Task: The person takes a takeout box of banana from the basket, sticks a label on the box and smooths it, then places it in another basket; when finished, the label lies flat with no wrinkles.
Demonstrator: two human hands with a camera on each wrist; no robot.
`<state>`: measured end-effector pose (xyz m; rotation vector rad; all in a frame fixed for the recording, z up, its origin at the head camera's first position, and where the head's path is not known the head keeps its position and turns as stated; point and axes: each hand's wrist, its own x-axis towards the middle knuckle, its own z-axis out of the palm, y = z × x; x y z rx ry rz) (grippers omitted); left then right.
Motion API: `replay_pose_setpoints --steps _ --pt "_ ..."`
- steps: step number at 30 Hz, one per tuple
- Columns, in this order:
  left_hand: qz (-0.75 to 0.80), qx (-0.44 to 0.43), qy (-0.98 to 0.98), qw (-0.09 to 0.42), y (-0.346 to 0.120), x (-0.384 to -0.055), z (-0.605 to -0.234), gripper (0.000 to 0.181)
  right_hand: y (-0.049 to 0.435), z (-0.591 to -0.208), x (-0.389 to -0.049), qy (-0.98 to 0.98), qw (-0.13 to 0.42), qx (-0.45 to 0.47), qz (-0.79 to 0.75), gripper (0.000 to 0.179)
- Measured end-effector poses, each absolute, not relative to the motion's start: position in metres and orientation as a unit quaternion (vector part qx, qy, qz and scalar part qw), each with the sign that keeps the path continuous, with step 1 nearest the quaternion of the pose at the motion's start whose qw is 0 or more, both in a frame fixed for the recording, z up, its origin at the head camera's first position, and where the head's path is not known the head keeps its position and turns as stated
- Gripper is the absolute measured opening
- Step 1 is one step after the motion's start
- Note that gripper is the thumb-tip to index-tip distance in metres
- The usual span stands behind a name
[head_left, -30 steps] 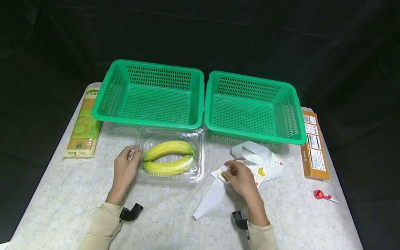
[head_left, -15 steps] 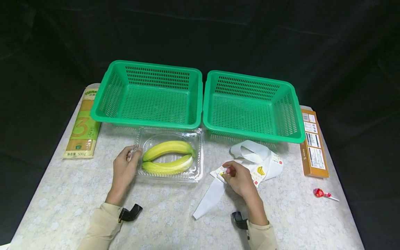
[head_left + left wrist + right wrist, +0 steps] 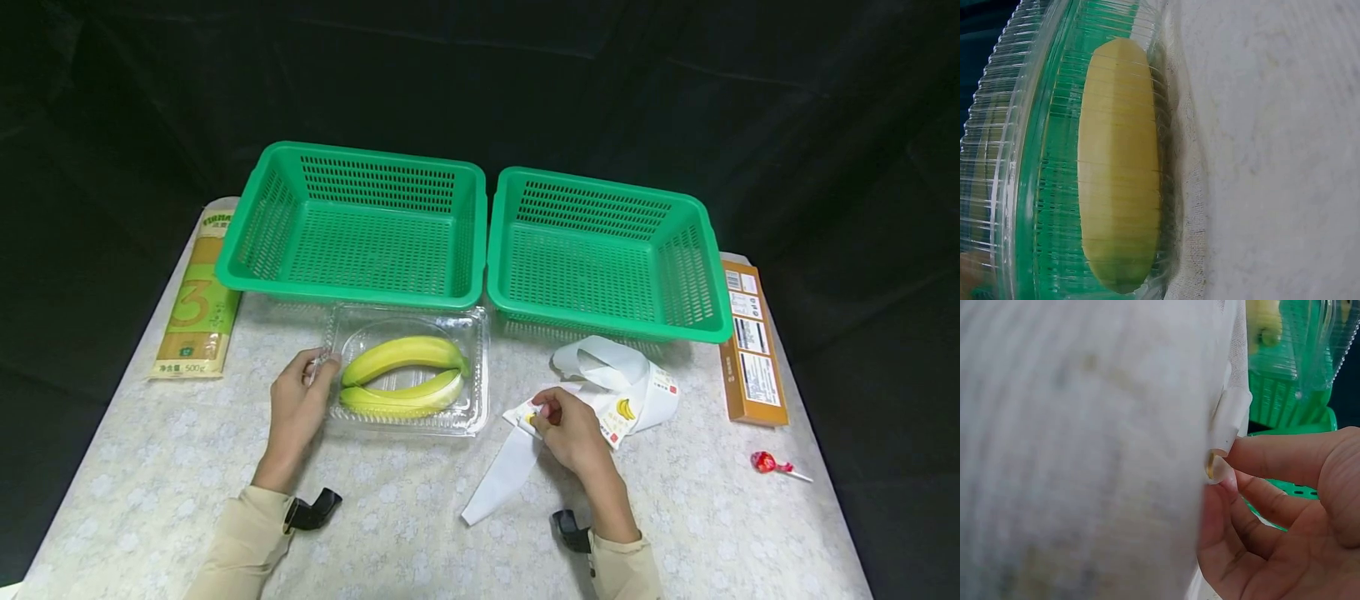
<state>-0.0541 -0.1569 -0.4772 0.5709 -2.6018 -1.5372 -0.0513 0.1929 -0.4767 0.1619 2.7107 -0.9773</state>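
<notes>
My left hand [image 3: 300,408] grips the left edge of a clear plastic clamshell box [image 3: 482,379] with thumb and fingers. Two yellow bananas [image 3: 405,354] lie inside it; through its ribbed wall one banana [image 3: 1119,169] shows large in the left wrist view. To the right of the box, my right hand [image 3: 576,429] pinches a small white banana sticker [image 3: 527,416] between thumb and index finger. In the right wrist view the sticker [image 3: 1215,467] is curled at the fingertips. The sticker strip [image 3: 622,410] loops behind the hand, and its white tail [image 3: 498,483] runs toward the front.
Two green baskets, the left one [image 3: 345,293] and the right one [image 3: 611,323], stand side by side behind the box. A noodle packet [image 3: 197,312] lies at far left. An orange carton [image 3: 753,350] and a red lollipop [image 3: 765,462] lie at far right.
The right hand has shifted slightly left, and the pinched sticker's end curls up a little more. The left hand and the box hold their place.
</notes>
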Motion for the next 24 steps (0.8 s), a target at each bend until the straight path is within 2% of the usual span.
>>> replay_pose_setpoints --steps 12,24 --pt "-0.504 0.191 -0.842 0.032 -0.1565 -0.0544 -0.4776 0.043 0.1903 -0.4799 -0.0503 0.930 0.129 0.061 -0.339 0.009" --pt "-0.507 0.194 -0.839 0.029 -0.1566 -0.0539 -0.4764 0.043 0.1925 -0.4826 -0.0481 0.936 0.123 0.027 -0.330 0.006"
